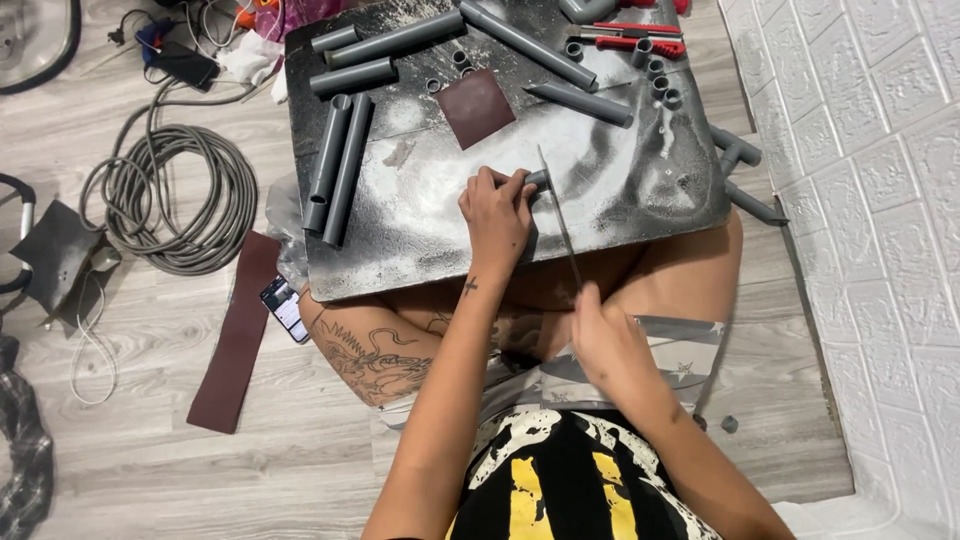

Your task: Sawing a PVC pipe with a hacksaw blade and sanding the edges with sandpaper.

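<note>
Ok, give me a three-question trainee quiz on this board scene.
1. True or false: the left hand presses a short grey pipe piece on the board.
2. What does the right hand hold? A) thin saw blade B) red cutter C) sandpaper square
3. Which side of the board has the coiled hose?

Key: 1 true; 2 A; 3 the person's left.

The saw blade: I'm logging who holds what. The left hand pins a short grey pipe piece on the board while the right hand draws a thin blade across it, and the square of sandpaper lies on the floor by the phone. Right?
Not quite. The head view shows the square of sandpaper on the board, not the floor. The left hand does pin the short pipe piece, and the right hand holds the thin blade.
</note>
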